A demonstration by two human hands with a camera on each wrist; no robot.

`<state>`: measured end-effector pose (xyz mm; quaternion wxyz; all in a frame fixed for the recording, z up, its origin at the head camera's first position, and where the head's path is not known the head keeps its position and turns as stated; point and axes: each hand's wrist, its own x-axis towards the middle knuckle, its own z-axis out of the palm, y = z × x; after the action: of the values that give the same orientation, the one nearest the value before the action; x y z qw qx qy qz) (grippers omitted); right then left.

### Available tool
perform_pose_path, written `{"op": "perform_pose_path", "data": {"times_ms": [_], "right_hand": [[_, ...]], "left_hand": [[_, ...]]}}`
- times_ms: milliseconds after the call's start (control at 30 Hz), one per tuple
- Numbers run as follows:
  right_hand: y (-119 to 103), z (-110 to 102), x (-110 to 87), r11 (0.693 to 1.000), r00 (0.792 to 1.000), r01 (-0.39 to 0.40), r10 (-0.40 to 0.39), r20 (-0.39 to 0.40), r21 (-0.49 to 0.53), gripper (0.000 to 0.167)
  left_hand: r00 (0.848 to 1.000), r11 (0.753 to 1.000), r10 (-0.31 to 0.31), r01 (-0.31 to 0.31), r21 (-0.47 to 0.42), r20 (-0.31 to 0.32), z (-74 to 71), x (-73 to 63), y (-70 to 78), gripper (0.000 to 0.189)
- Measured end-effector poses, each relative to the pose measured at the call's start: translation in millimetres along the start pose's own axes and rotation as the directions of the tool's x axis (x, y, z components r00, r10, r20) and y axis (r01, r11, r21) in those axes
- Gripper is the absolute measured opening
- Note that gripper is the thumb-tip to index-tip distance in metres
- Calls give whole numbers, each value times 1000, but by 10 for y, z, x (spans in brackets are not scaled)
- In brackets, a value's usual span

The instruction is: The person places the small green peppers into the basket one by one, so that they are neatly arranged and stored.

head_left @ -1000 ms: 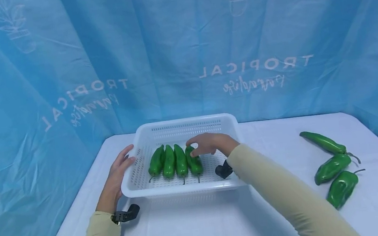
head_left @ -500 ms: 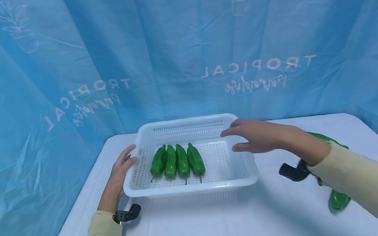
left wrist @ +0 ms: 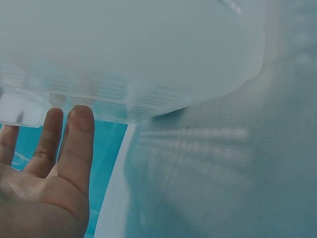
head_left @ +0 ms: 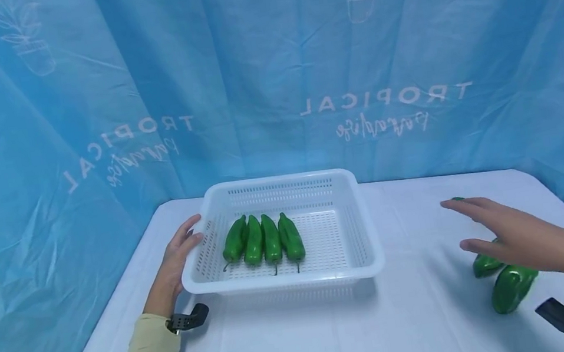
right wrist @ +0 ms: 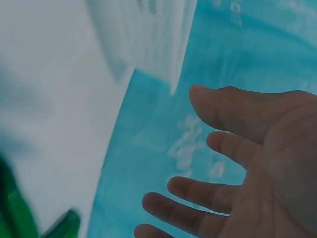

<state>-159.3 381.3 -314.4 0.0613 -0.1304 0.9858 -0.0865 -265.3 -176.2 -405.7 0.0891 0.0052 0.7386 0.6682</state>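
Note:
A white plastic basket point(head_left: 284, 280) holds several green peppers point(head_left: 271, 238) lying side by side in its left half. My left hand point(head_left: 172, 266) rests against the basket's left wall, and in the left wrist view its straight fingers point(left wrist: 79, 144) reach up to the slotted side. Over at the right, my right hand point(head_left: 522, 233) hovers above loose green peppers point(head_left: 513, 288) with fingers spread and nothing in them. It covers part of another pepper point(head_left: 485, 265) and nearly all of a farther one. In the right wrist view a blurred green pepper point(right wrist: 17, 208) shows at the lower left.
A white cloth covers the table point(head_left: 282, 342). Behind and to the left hangs a blue printed curtain point(head_left: 257, 72), close to the basket's far rim. Each wrist wears a black camera point(head_left: 191, 317) on a strap.
My right hand has let go of the rightmost pepper in the basket, risen out over the right rim and moved right to above the loose peppers. The left hand has stayed at the basket.

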Motion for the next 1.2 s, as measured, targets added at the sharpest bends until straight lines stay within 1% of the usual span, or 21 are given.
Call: {"op": "perform_pose_path", "data": {"times_ms": [100, 233, 367, 433, 567, 733, 833, 1000, 1100, 1200], "right_hand": [[214, 106, -157, 998, 998, -55, 55, 8, 2, 83], [428, 240, -350, 993, 993, -113, 113, -18, 18, 77], [619, 366, -518, 983, 983, -180, 181, -13, 42, 75], [692, 403, -555, 978, 978, -206, 206, 3, 40, 75], [773, 454, -575, 975, 975, -222, 222, 8, 30, 73], [778, 534, -583, 978, 978, -205, 206, -28, 43, 63], [773, 588, -596, 983, 981, -179, 182, -61, 47, 59], [782, 677, -587, 993, 987, -121, 119, -109, -4, 49], [802, 738, -566, 997, 991, -72, 67, -117, -36, 46], [831, 794, -565, 997, 993, -39, 32, -118, -62, 42]], "left_hand": [[1000, 1000, 9, -9, 12, 3, -24, -19, -6, 61], [1000, 1000, 3, -3, 25, 3, -41, -45, -47, 60], [1000, 1000, -9, 9, 29, 2, -29, -49, -58, 61], [1000, 1000, -10, 10, 24, 0, -29, -48, -45, 62], [1000, 1000, -8, 8, 16, -1, -37, -50, -10, 62], [1000, 1000, -10, 10, 3, 0, -42, -38, -1, 61], [1000, 1000, -11, 11, 3, 5, -41, -32, -12, 62], [1000, 1000, -7, 7, -6, 4, -53, -27, -17, 61], [1000, 1000, 0, 0, -6, 4, -53, -14, -10, 60], [1000, 1000, 6, -6, -5, 18, -42, 10, -3, 61]]}}
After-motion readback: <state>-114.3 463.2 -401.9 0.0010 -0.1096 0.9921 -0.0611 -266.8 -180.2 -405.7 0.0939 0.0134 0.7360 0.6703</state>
